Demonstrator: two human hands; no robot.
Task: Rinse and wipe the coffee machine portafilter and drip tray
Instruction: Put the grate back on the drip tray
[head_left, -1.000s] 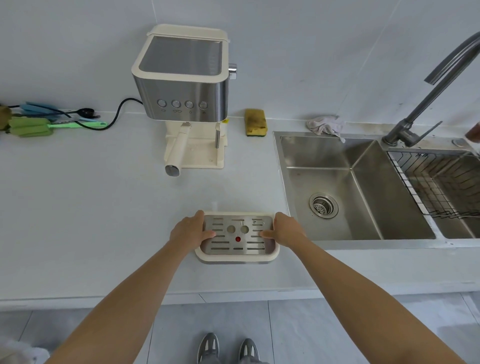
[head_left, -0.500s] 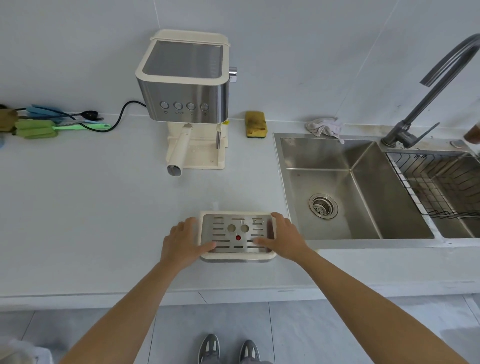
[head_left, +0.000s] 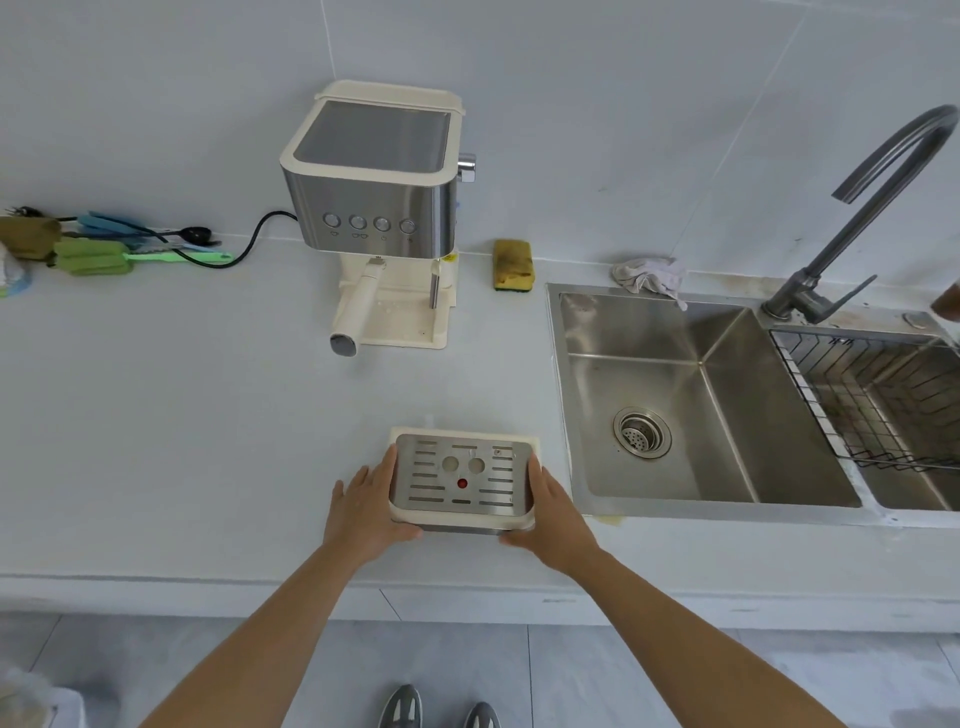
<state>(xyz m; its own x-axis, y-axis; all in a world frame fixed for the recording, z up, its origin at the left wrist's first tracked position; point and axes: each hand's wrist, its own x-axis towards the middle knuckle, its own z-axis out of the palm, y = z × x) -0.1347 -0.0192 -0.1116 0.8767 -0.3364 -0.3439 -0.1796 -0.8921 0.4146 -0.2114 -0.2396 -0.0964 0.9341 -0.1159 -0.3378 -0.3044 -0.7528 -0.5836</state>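
Observation:
The drip tray, cream plastic with a slotted steel grate and a red dot, lies on the white counter near its front edge. My left hand holds its left side with fingers along the edge and the thumb hooked round the front corner. My right hand holds the right side the same way. The portafilter, with a cream handle, sits locked in the coffee machine at the back, pointing toward me.
A steel sink lies just right of the tray, with a faucet and a wire basket in the right basin. A yellow sponge and a crumpled cloth sit by the wall. Brushes and a cord lie far left.
Both hands slid off the top of the grate and down to the tray's two sides, thumbs now round the front. The tray stays in about the same spot.

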